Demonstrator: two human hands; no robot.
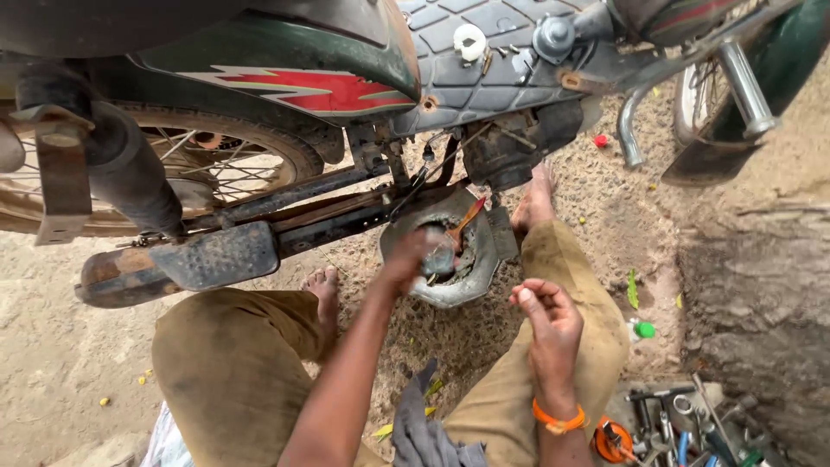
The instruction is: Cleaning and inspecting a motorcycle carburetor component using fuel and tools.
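My left hand (413,257) reaches into the open engine casing (471,277) low on the motorcycle and grips a small grey part (439,259) there. An orange-handled tool (465,221) sticks out of the casing just above that hand. My right hand (545,318) hovers above my right knee, fingers curled loosely, with nothing visible in it; an orange band circles its wrist. I squat barefoot on the sandy ground beside the bike.
The motorcycle's exhaust pipe (164,268), rear wheel (216,164) and black seat (484,60) fill the upper view. Several loose tools (683,424) lie at the lower right beside a tree trunk (761,285). A grey rag (424,428) lies between my knees. A small green-capped bottle (641,329) rests nearby.
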